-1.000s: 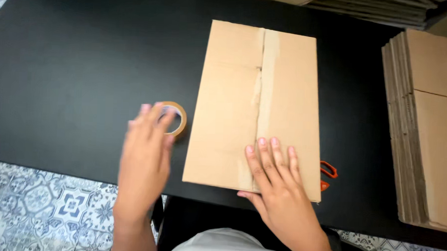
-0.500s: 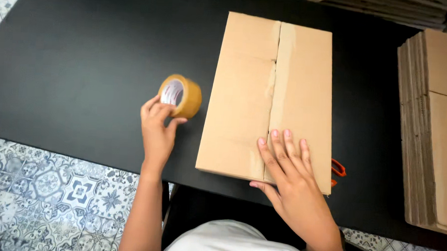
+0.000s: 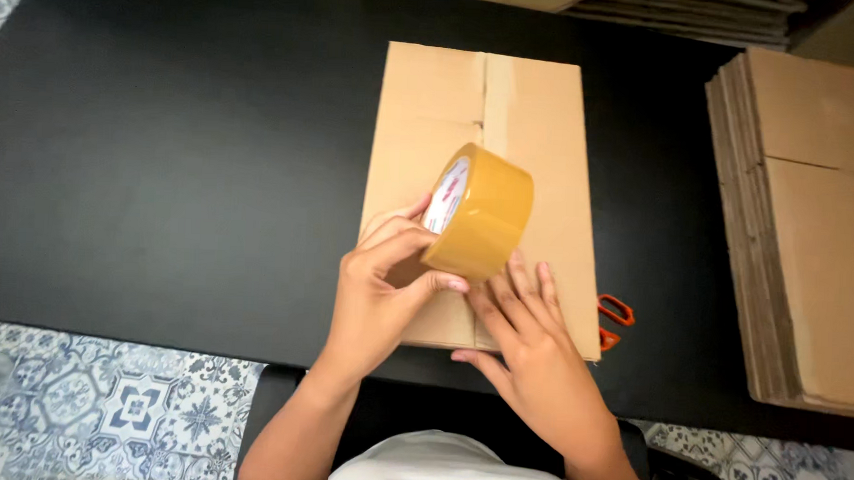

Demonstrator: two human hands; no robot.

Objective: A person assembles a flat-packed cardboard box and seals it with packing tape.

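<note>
A flattened cardboard box (image 3: 535, 130) lies on the black table (image 3: 165, 165), with a taped seam running down its middle. My left hand (image 3: 383, 286) holds a roll of brown packing tape (image 3: 480, 213) upright above the near part of the box. My right hand (image 3: 528, 338) rests flat on the box's near edge, its fingers spread and reaching up to the underside of the roll.
A stack of flat cardboard sheets (image 3: 806, 225) stands at the right side of the table. More cardboard (image 3: 681, 12) lies along the far edge. An orange-handled tool (image 3: 615, 318) peeks out beside the box's near right corner. Patterned floor tiles (image 3: 109, 399) show below the table.
My left hand picked the tape roll up from the table left of the box and carried it right, over the box. My right hand stayed pressed on the box.
</note>
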